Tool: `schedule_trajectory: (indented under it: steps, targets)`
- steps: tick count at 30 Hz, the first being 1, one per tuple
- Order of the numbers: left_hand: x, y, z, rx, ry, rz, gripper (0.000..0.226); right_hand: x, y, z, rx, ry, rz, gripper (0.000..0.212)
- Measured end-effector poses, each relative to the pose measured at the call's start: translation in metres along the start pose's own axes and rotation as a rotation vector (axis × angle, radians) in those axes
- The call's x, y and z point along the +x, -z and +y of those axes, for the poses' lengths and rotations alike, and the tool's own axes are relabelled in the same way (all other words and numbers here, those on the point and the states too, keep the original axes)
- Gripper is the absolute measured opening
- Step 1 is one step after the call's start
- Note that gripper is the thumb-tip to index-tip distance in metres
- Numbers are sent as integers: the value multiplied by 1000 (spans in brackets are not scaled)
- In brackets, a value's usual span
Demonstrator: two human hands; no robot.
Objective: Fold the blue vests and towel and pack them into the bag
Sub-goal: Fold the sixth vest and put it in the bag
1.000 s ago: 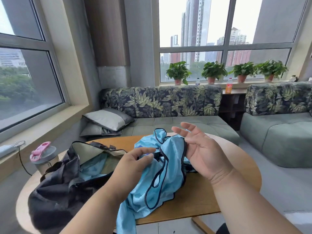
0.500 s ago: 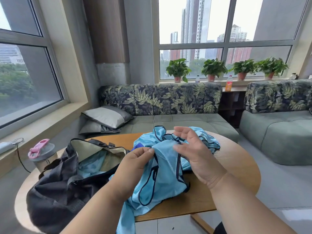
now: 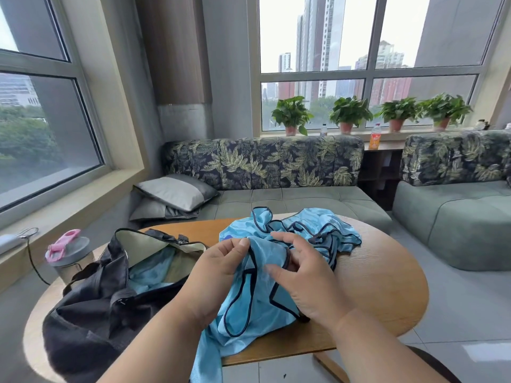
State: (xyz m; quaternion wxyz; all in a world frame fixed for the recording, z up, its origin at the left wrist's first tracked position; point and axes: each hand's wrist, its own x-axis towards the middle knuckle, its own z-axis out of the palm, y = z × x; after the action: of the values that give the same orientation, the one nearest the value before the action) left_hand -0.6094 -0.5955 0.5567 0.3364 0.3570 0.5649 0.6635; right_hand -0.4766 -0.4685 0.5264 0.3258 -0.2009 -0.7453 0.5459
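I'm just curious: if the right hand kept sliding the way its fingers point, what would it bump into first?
The right hand points left, fingers resting on the blue vest. Going straight on, it would probably first meet the left hand, which pinches the same vest; depth is hard to judge.

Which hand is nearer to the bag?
Left. The left hand pinches the vest just beside the bag opening; the right hand is farther, across the vest.
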Motion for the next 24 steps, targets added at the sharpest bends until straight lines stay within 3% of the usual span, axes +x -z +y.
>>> schedule_trajectory:
  steps: [4, 10, 15, 18, 21, 24]
  targets:
    - [3, 7, 1, 40, 26, 43, 35, 3, 4, -5, -68, 57, 144, 24]
    - [20, 30, -10, 78, 56, 3, 74, 9, 16, -15, -70, 120, 166, 17]
    - [21, 31, -10, 86, 72, -10, 80, 12, 22, -15, -66, 103, 164, 8]
    - [18, 29, -5, 70, 90, -12, 72, 13, 25, -18, -42, 114, 169, 8]
    - [17, 27, 12, 40, 52, -33, 37, 19, 31, -26, -5, 143, 201, 9]
    - [25, 31, 44, 29, -4, -16, 47, 31, 47, -46, 22, 194, 262, 7]
